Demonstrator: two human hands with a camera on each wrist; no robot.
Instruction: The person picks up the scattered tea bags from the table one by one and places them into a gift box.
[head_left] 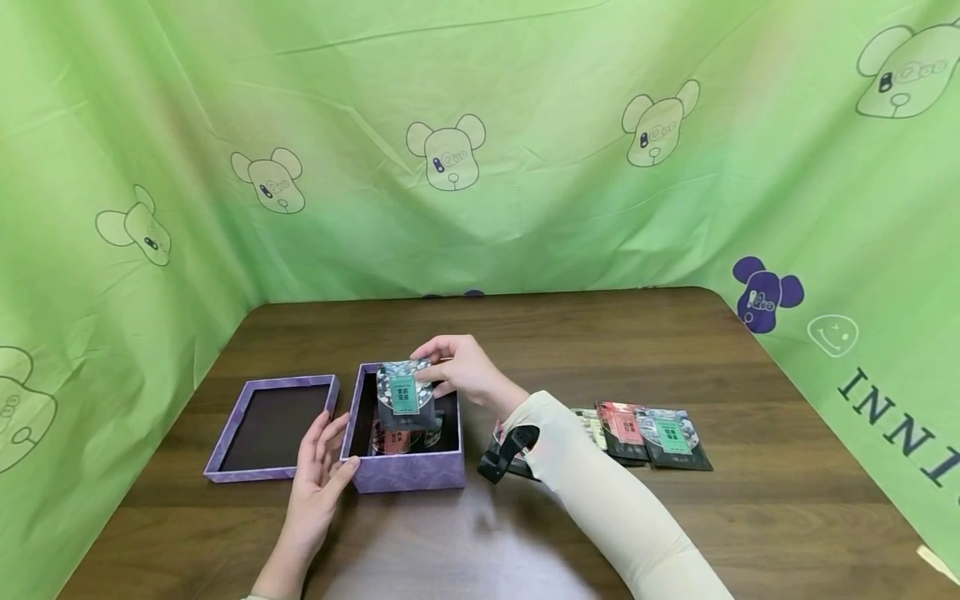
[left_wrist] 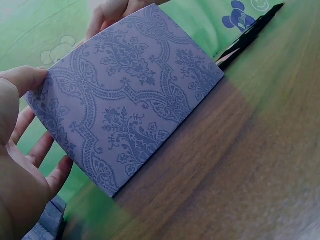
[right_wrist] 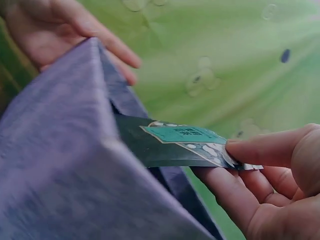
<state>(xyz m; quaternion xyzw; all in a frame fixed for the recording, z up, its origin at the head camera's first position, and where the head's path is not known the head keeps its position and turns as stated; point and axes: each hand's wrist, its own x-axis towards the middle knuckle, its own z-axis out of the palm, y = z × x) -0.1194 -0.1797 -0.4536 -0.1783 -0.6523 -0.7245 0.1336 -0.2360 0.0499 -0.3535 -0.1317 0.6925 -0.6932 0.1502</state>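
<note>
In the head view a purple patterned box (head_left: 408, 473) stands on the table with its dark inside showing. My right hand (head_left: 468, 371) pinches a dark tea sachet (head_left: 406, 410) with a teal label by its upper edge, thumb on one face and fingers behind. The sachet's lower end is inside the box mouth, as the right wrist view shows. A red-labelled sachet (head_left: 395, 442) lies in the box below it. My left hand (head_left: 318, 467) rests at the box's near left corner, thumb tip at the rim and fingers spread along the left wall.
Left of the box lies its purple-edged lid (head_left: 272, 477), dark inside facing up. To the right, partly behind my sleeve, several sachets lie in a row, among them a red one (head_left: 624, 429) and a green-labelled one (head_left: 675, 437). A green printed curtain (head_left: 525, 242) surrounds the table.
</note>
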